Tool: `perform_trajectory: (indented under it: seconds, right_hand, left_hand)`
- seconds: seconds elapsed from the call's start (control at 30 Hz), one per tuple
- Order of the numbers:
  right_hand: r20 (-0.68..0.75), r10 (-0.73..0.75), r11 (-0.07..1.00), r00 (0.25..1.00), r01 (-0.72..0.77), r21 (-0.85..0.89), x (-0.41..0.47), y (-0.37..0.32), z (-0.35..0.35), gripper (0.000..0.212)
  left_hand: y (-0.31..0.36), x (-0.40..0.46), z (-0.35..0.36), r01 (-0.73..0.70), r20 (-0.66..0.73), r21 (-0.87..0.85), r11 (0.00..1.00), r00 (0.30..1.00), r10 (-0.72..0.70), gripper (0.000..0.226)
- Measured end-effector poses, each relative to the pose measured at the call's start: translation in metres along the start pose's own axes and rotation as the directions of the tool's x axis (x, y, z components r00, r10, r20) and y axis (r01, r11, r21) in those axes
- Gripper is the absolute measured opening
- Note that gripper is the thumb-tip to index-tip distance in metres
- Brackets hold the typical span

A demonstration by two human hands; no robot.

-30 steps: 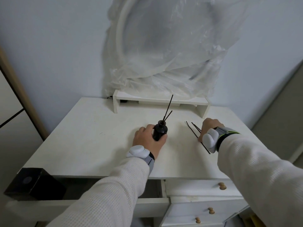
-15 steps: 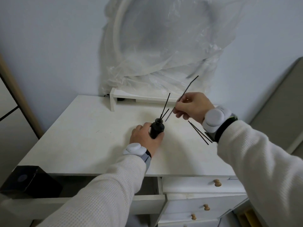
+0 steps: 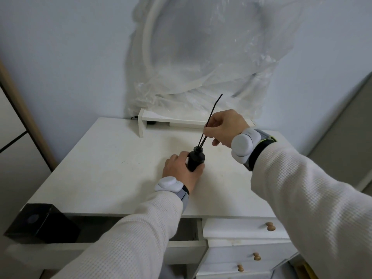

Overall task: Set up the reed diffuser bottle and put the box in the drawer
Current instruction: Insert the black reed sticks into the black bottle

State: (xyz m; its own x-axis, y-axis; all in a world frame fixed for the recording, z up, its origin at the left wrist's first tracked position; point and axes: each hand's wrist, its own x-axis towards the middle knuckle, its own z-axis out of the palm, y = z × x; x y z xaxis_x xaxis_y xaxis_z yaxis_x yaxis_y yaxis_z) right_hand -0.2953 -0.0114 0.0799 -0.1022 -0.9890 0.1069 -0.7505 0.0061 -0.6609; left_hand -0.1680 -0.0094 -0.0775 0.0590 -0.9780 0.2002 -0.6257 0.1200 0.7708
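A black reed [image 3: 213, 110] is being fed into the neck of the small black diffuser bottle [image 3: 195, 159], which stands upright on the white table [image 3: 104, 158], near its middle. For a clean insertion, the reed is best kept in line with the narrow opening and lowered slowly, while the bottle is kept braced so that it is not tipped; the reeds already seated in the neck should not be dragged out. The left hand [image 3: 181, 168] is wrapped around the bottle's base, with its wrist resting low on the table. The right hand [image 3: 226, 127] is raised above and behind the bottle, its fingers pinched on the reed partway along, the upper end slanting up to the right. The black box [image 3: 40, 223] is seen at the left end of the open drawer [image 3: 181, 252], apparently resting on its front edge; whether it sits fully inside cannot be told.
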Motion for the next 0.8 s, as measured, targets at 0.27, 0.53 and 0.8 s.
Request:
perform_trajectory:
  seconds: [0.27,0.53,0.8]
  right_hand:
    - [0.108,0.063,0.993,0.992,-0.051,-0.105,-0.001,0.003,0.009,0.007]
    - [0.14,0.123,0.992,0.982,-0.125,0.006,0.0,0.036,-0.008,0.027]
    - [-0.01,0.468,0.78,0.884,-0.418,-0.465,-0.001,0.119,-0.023,0.03]
  left_hand:
    - [-0.001,-0.001,0.0,-0.012,-0.008,-0.001,1.0,1.0,0.012,0.048]
    - [-0.001,-0.003,0.0,-0.022,-0.031,-0.044,0.999,0.999,0.021,0.045]
    - [0.0,-0.003,0.001,-0.025,-0.027,-0.051,0.998,0.999,0.024,0.042]
